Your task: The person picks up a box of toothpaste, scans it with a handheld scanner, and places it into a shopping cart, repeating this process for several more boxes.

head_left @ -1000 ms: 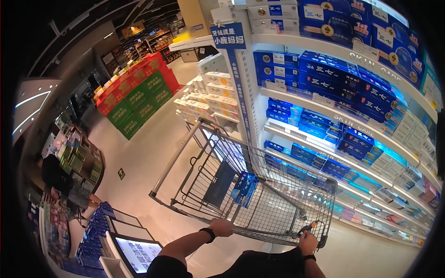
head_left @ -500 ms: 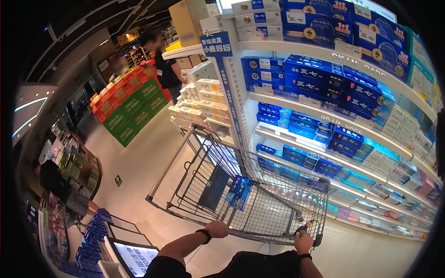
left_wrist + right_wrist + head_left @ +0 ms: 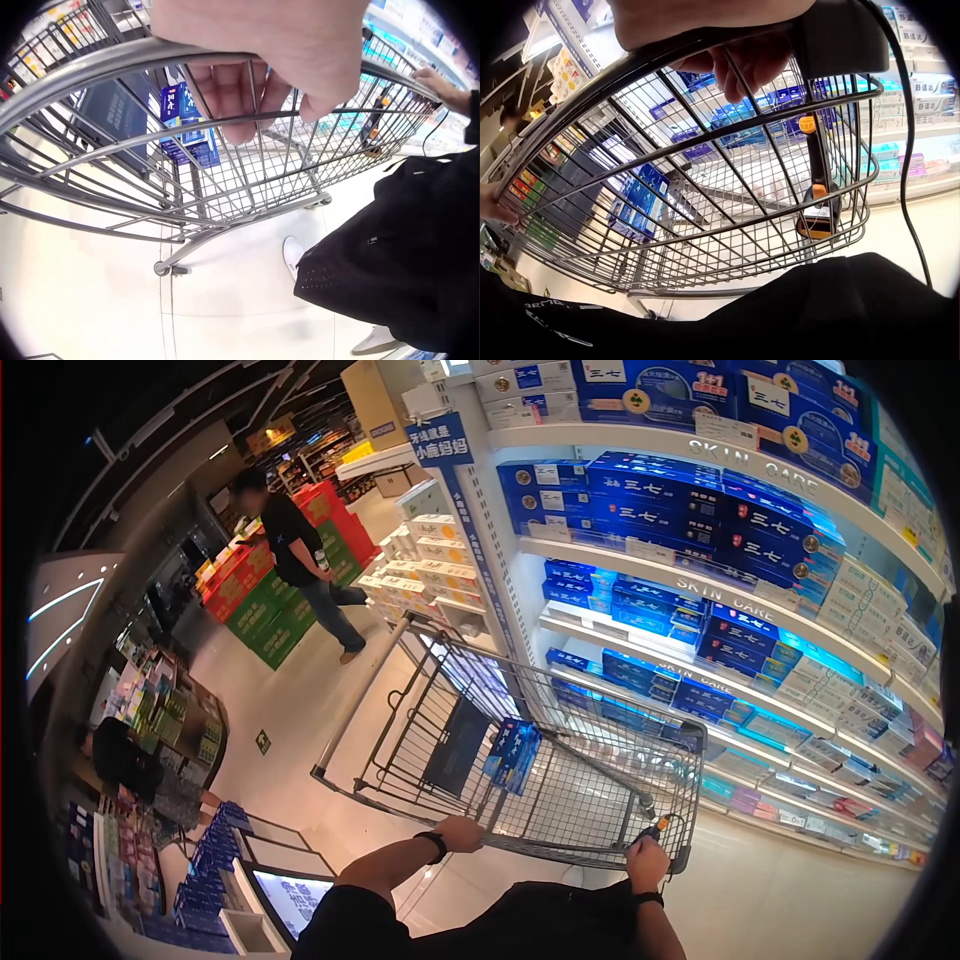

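Head view showed the left hand (image 3: 460, 833) and the right hand (image 3: 647, 863) each curled round the handle bar (image 3: 550, 852) of a wire shopping cart (image 3: 372, 705), the left near the bar's left end and the right at its right end. The cart stood on the aisle floor (image 3: 290, 710), just beside shelves (image 3: 700, 582) of blue cartons. A blue box (image 3: 512, 755) leaned upright inside the basket by a dark panel (image 3: 455, 745). A black-and-orange scanner (image 3: 817, 202) hung inside the cart's rear right corner. A person in black (image 3: 298, 560) was mid-stride farther up the aisle.
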{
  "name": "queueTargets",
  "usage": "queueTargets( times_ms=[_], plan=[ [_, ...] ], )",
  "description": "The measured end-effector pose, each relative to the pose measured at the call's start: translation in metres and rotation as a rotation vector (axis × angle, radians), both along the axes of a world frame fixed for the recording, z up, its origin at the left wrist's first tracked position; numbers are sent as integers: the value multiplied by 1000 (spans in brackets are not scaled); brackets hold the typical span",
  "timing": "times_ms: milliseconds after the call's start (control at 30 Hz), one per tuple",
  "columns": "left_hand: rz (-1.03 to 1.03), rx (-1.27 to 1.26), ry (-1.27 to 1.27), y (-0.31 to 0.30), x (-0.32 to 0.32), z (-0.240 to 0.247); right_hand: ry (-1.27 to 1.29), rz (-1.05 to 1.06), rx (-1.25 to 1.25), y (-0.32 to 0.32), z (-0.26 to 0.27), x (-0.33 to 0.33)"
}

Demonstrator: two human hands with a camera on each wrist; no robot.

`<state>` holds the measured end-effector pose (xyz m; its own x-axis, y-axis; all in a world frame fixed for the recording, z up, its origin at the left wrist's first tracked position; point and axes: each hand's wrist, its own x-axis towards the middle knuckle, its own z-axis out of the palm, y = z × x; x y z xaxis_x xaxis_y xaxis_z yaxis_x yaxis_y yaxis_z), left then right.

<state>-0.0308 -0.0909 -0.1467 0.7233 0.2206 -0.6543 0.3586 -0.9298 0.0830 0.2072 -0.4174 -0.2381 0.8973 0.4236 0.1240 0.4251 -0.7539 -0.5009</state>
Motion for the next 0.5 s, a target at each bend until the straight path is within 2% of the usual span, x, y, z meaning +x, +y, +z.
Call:
queueTargets(
  times_ms=[267,400,500],
  plan=[
    [55,26,3,4,-5,-16,71,60,-43,1,7,1],
    [101,25,-19,-5,3,11,29,64,-54,1,10,1],
    [126,3,-65,-5,-3,5,120,109,-103,-2,10,2]
  ],
)
